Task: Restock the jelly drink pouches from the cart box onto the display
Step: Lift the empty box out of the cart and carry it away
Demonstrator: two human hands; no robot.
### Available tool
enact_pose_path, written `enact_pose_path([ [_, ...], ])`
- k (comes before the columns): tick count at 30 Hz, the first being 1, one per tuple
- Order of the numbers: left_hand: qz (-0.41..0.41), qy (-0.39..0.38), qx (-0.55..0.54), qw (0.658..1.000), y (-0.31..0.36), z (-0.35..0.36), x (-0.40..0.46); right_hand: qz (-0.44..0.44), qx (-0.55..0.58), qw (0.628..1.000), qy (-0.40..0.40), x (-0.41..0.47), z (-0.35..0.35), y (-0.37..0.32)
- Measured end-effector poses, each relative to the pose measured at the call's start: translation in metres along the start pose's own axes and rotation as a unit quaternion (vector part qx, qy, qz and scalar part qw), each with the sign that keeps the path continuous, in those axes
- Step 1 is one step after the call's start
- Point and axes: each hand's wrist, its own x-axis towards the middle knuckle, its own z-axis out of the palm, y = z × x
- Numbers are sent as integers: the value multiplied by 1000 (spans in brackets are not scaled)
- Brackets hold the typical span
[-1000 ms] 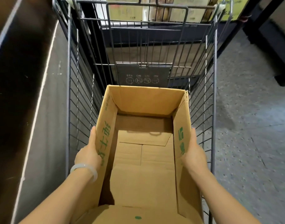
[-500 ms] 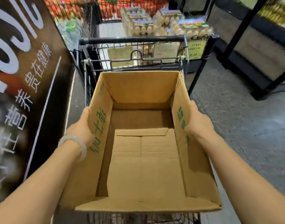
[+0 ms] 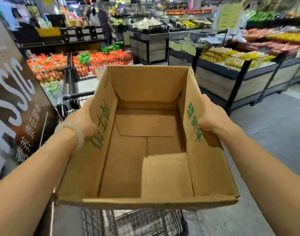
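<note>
An open brown cardboard box with green print on its side flaps hangs in the air above the wire cart. Only its folded bottom flaps show inside; no pouches are in view. My left hand, with a pale bangle on the wrist, holds the box's left wall from outside. My right hand holds the right wall from outside. The fingers of both hands are hidden behind the cardboard.
A dark sign panel with white lettering stands close on the left. Wire bins of orange netted produce lie ahead. A dark-framed produce stand fills the right. Two people stand far back. Grey floor lies to the right.
Both hands have lifted the box up out of the cart basket to chest height. My view has risen from the cart to the shop aisle ahead.
</note>
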Motion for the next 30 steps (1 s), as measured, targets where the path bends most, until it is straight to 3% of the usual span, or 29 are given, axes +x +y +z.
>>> enact_pose_path([
  [7,164,-26,19,986,142,41,-69,126,58,987,83,-103,-90,142],
  [14,327,-128,0,936,290,137,-206,273,-16,952,137,-271,-180,303],
  [20,431,-223,-14,874,407,221,-337,424,-38,888,173,-426,-238,418],
  [30,631,-311,14,711,586,320,-550,633,-23,723,274,-637,-288,523],
])
